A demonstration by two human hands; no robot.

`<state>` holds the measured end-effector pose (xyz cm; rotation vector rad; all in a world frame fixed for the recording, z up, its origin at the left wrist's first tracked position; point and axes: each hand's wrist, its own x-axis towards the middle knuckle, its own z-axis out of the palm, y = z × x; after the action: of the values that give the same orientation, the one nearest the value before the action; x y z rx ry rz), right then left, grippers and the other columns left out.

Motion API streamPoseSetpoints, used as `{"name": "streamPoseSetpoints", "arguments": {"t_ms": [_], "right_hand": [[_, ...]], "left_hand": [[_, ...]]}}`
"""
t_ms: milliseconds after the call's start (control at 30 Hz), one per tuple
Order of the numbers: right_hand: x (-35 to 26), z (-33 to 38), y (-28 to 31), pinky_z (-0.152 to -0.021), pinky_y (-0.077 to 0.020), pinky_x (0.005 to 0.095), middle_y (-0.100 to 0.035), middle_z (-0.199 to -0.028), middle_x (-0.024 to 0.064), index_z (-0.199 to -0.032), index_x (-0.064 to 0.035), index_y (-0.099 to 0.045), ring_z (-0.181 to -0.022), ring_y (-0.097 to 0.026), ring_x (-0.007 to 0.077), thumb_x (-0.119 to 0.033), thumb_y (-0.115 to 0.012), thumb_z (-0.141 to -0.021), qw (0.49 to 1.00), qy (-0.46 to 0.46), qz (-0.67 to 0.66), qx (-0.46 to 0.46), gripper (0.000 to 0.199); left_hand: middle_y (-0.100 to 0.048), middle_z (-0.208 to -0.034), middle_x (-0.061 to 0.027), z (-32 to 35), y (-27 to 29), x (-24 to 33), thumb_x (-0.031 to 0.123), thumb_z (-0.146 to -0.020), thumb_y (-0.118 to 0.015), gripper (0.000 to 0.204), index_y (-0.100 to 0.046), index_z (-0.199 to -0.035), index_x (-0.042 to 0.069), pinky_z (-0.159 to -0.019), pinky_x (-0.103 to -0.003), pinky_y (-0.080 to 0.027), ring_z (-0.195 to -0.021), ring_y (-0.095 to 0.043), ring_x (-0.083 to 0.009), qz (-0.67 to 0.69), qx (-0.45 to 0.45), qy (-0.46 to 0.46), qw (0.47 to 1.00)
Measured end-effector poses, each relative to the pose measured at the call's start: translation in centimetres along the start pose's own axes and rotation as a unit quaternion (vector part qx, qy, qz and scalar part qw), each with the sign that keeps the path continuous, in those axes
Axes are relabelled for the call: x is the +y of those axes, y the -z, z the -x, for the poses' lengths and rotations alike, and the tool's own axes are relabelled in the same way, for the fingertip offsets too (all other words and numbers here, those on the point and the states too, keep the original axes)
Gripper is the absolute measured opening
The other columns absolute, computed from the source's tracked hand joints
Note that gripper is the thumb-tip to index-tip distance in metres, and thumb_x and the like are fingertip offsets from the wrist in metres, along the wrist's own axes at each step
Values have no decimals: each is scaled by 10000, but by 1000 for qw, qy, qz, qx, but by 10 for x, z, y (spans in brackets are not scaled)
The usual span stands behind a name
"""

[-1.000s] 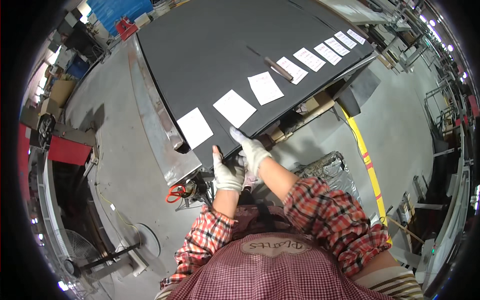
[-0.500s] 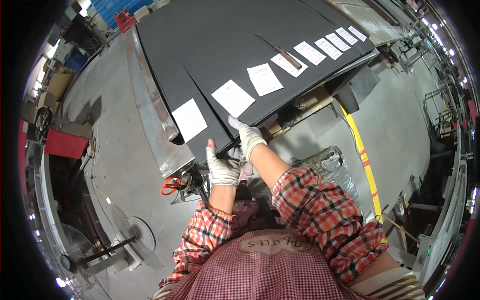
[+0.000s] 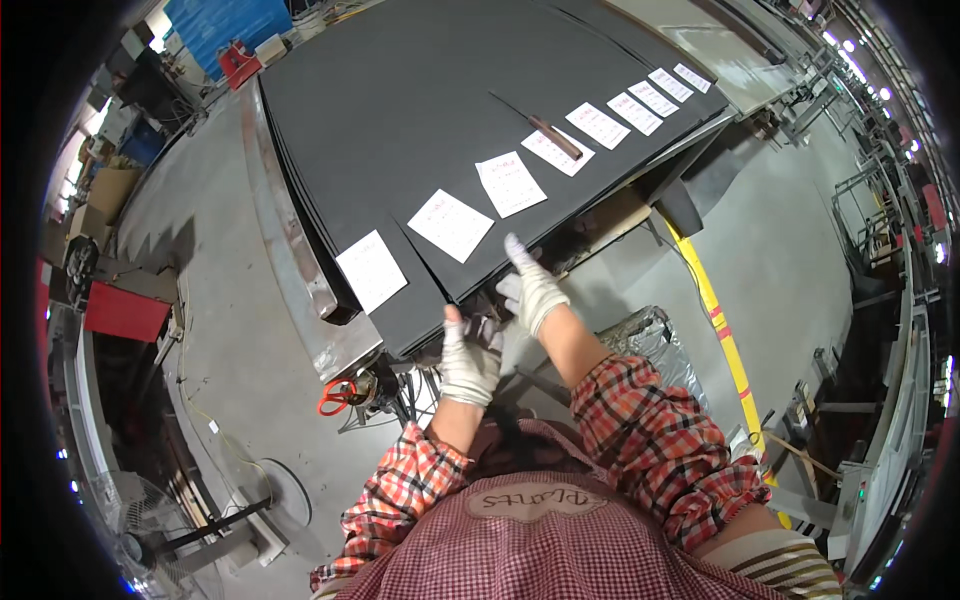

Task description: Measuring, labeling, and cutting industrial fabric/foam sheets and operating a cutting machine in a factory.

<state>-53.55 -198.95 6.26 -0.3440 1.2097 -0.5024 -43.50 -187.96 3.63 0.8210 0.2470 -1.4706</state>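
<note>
Black sheets (image 3: 390, 140), matte, flat, straight-edged, beside thinly white-gloved fingers (image 3: 518, 252).

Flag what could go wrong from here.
If the left hand or right hand tugs the black sheeting, the white papers on it could slide. The wood-handled tool, lying across one paper, might roll. The gap in the sheeting could widen.

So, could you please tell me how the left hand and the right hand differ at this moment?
The left hand has a bare thumb tip; the right hand has its thumb tip covered in white. The left hand is closer to the body, while the right hand is farther out, toward the right. Both wear whitish gloves and checked sleeves.
</note>
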Motion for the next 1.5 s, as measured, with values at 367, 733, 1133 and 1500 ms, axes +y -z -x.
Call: {"name": "streamPoseSetpoints", "arguments": {"t_ms": [367,733,1133,1500], "right_hand": [[-36,-40,1,-886,-377,375,-549,-1156,86,-1232,-83,-498,-1009,-510,243,-500,-739,-656,987,87,2,134,750],[-37,-31,-2,-889,-381,388,-456,-1251,179,-1245,-40,-472,-1055,-470,290,-465,-768,-640,992,73,-14,106,797],[-48,-13,-7,-1045,-258,458,-340,-1363,253,-1393,-40,-197,-1229,-384,369,-559,-727,-637,996,13,70,50,1060],[-172,-1,45,-815,-447,400,-599,-944,112,-966,-91,-562,-947,-572,268,-332,-607,-805,506,479,614,371,294]], "left_hand": [[-556,-1064,-61,-59,-56,-15,419,-736,-704,516,-511,-1098,106,-845,-303,-418,-1014,-512,-218,77,18,-10,997],[-550,-1040,-37,-51,-45,-7,409,-710,-740,486,-531,-1053,137,-875,-332,-394,-995,-486,-203,52,51,10,997],[-530,-1003,-142,-42,-46,5,495,-729,-698,808,-345,-1214,-46,-847,-380,-461,-889,-547,-238,15,57,40,997],[-521,-1199,-184,-51,-137,72,157,-795,-573,476,-472,-1243,31,-984,-443,-343,-1148,-458,-369,-765,-129,-479,411]]}}
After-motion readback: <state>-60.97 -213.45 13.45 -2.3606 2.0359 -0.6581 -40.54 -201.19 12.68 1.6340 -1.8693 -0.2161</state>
